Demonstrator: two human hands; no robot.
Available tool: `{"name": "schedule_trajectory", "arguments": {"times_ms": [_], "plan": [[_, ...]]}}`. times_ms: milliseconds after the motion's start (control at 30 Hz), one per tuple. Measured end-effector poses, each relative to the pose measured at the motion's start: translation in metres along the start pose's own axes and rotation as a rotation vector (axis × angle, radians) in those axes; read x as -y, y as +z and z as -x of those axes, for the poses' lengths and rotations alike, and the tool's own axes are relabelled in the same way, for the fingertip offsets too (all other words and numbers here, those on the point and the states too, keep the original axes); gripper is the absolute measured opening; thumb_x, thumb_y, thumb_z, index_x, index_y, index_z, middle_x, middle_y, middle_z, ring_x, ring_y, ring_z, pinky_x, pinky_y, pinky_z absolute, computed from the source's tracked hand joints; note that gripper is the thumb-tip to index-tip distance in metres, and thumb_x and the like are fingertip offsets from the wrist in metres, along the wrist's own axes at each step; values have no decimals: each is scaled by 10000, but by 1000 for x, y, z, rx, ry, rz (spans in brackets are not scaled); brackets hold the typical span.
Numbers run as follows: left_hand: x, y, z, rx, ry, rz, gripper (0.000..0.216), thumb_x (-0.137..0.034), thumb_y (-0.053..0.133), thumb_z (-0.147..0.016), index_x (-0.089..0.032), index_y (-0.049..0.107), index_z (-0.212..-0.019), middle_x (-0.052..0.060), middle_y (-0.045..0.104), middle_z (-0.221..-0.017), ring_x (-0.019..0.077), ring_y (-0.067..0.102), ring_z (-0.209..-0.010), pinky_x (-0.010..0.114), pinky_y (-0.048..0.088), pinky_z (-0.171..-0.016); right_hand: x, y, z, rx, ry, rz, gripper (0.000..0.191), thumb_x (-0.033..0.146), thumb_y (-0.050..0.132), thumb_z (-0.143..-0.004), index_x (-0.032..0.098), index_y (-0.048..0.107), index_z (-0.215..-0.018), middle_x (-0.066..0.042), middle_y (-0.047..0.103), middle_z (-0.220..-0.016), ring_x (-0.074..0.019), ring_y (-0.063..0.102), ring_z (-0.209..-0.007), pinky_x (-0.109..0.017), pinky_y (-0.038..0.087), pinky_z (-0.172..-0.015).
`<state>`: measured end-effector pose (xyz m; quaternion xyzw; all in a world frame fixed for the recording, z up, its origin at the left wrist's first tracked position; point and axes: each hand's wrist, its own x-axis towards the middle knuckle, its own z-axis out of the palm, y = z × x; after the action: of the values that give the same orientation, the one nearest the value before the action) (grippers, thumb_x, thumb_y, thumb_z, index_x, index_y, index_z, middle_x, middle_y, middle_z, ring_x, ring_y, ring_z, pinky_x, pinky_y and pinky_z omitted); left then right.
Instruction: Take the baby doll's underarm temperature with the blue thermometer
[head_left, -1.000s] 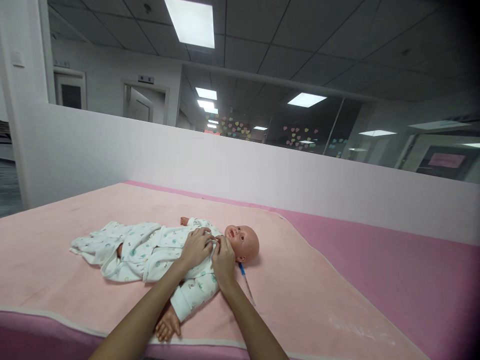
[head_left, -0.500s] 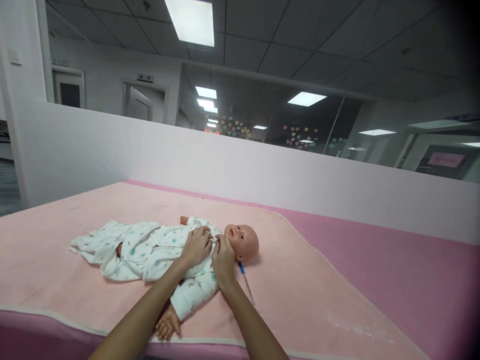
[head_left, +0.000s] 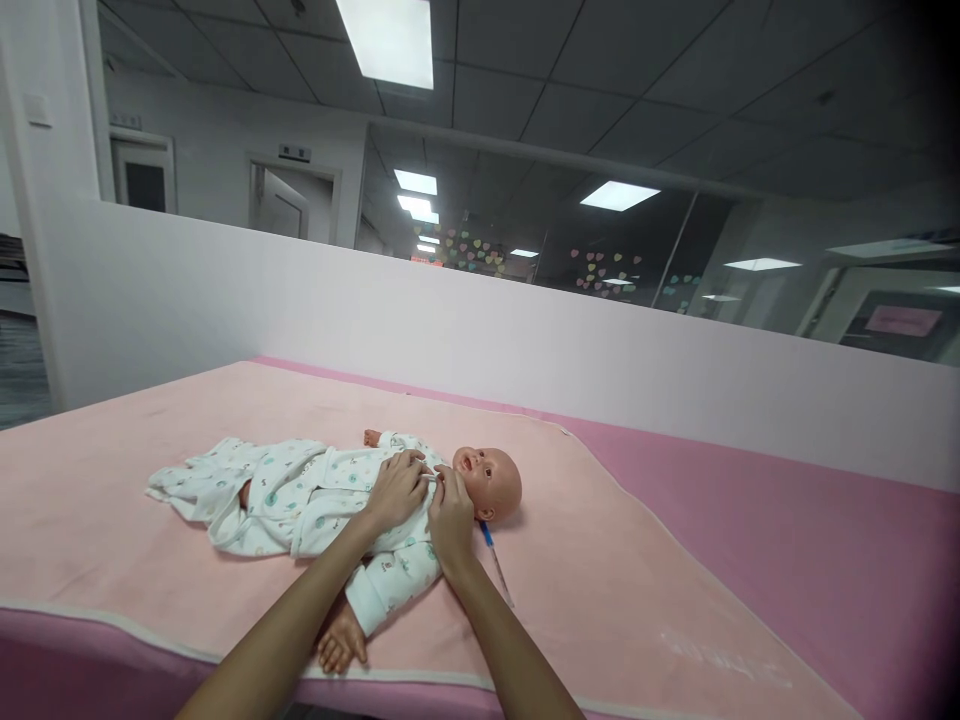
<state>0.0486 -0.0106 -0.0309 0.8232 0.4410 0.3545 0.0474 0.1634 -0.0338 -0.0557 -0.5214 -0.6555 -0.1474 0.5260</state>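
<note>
A baby doll [head_left: 496, 482] lies on its back, its bald head to the right. It wears a white baby outfit [head_left: 281, 490] with small green prints, its front overlapping at the chest. My left hand [head_left: 397, 490] rests on the doll's upper chest, fingers bent and closed on the outfit's fabric near the collar. Just right of it, below the doll's chin, my right hand [head_left: 451, 512] pinches the same neckline. A narrow whitish strip of cloth shows between the fingertips; the exact grip is partly hidden. The doll's near arm lies under my forearms, its brown hand [head_left: 343, 640] showing.
A thin stick with a blue end [head_left: 487, 535] lies beside the doll's head. Under everything is a light pink mat [head_left: 637, 600] with pale edging, over a darker pink surface [head_left: 787, 510]. Behind stands a low white wall [head_left: 480, 330] with glass above it.
The view has shifted very slightly, so everything sits a little to the right. Both hands stay at the doll's neckline, with hardly any finger movement visible.
</note>
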Motion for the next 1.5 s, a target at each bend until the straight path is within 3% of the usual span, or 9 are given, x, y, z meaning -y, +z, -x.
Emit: {"name": "schedule_trajectory", "arguments": {"times_ms": [333,800,1067,1267,1500], "plan": [[0,0,-1,15,-15,17,214,-209,377,-831,-210,582,-895,32,510,-1102,199,445,-1029,388,314,-896,6,-3,-2,51,60,17,284,132,306,-842,159,574,-929,-70,606,-846,-167,575,-791,-249,453,-650],[3,-8,-5,130,-14,97,234,-236,395,-803,-252,596,-920,9,528,-981,191,471,-997,368,318,-909,4,-4,0,47,64,-53,266,142,310,-850,179,569,-893,-53,608,-843,-161,569,-784,-252,441,-689],[-3,-11,0,-60,19,234,226,-188,498,-735,-250,587,-934,11,514,-999,182,481,-986,329,359,-882,2,-4,-1,27,89,-122,257,146,315,-851,169,562,-916,-67,610,-897,-168,555,-859,-275,431,-767],[-7,-10,2,-84,13,152,188,-208,551,-729,-279,651,-872,4,523,-1023,193,474,-1001,357,332,-897,1,-2,-1,28,101,-133,257,128,314,-832,171,560,-896,-63,609,-881,-171,556,-838,-278,440,-754],[-6,-6,-1,-19,-97,194,209,-204,608,-668,-278,680,-850,14,533,-1067,218,478,-1036,412,297,-958,-1,-2,-1,22,123,-139,249,123,332,-815,171,565,-889,-68,608,-882,-177,556,-839,-285,444,-739]]}}
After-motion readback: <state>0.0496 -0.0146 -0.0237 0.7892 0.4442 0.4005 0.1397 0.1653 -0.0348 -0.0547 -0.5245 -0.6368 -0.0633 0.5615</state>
